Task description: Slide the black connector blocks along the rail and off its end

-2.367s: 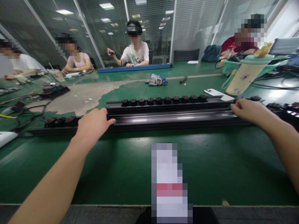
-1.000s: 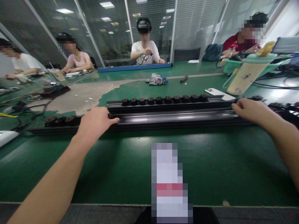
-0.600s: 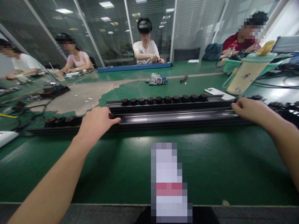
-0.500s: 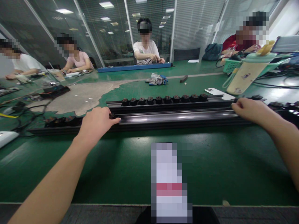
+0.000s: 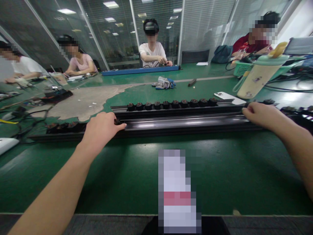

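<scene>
A long black metal rail point(image 5: 181, 123) lies across the green table in front of me. My left hand point(image 5: 100, 129) is closed, pinching a small black round part point(image 5: 116, 121) in the rail's channel. My right hand point(image 5: 259, 114) is curled over the rail's right portion, gripping it. A second black rail point(image 5: 171, 109) lies just behind, carrying a row of several small black round parts point(image 5: 171, 104). More such parts sit in the near rail at the left point(image 5: 62, 126).
Behind the rails lie a white phone point(image 5: 226, 97), a pale bottle with a green lid point(image 5: 259, 76), gloves point(image 5: 164, 83) and a blue rail point(image 5: 140, 70). Cables and a black tray point(image 5: 57, 95) are at the left. Several people sit around the table. The table edge point(image 5: 73, 215) is near me.
My left hand slid a little to the right along the rail with the small part. The person across the table lowered both hands to the blue rail.
</scene>
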Demonstrator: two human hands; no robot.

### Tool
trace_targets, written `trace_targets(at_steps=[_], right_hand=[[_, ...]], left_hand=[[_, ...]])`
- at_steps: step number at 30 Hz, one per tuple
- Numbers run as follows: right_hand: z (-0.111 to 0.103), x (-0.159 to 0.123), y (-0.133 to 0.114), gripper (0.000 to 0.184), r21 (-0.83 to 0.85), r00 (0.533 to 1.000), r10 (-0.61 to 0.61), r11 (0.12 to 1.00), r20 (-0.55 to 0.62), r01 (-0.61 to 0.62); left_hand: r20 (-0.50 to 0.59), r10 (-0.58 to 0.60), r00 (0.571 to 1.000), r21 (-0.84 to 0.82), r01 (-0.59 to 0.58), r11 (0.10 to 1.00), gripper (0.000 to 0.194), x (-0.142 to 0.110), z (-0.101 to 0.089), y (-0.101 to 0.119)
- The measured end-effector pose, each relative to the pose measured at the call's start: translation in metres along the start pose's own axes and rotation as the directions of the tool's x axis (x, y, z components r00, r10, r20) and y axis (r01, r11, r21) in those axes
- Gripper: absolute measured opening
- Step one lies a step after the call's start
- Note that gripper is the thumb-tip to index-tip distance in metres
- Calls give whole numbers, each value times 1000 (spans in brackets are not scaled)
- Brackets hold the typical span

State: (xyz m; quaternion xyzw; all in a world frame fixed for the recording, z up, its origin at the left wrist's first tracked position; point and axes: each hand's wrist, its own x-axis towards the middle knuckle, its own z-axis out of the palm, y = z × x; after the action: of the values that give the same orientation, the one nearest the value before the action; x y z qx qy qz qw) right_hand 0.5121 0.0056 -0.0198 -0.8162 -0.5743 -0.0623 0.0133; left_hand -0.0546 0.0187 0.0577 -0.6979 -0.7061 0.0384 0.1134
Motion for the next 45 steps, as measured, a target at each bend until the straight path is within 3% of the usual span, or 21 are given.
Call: trace_targets(at_steps=[16, 45], right_hand=[[2, 1, 1, 38, -4, 1000, 12, 1000, 5, -12], [3, 4, 3, 38, 5, 1000, -1, 1000, -3, 1]], left_hand=[[-43, 52, 998, -19, -53, 998, 53, -4, 4, 6], [-143, 45, 989, -100, -60, 993, 46, -17, 7, 20]])
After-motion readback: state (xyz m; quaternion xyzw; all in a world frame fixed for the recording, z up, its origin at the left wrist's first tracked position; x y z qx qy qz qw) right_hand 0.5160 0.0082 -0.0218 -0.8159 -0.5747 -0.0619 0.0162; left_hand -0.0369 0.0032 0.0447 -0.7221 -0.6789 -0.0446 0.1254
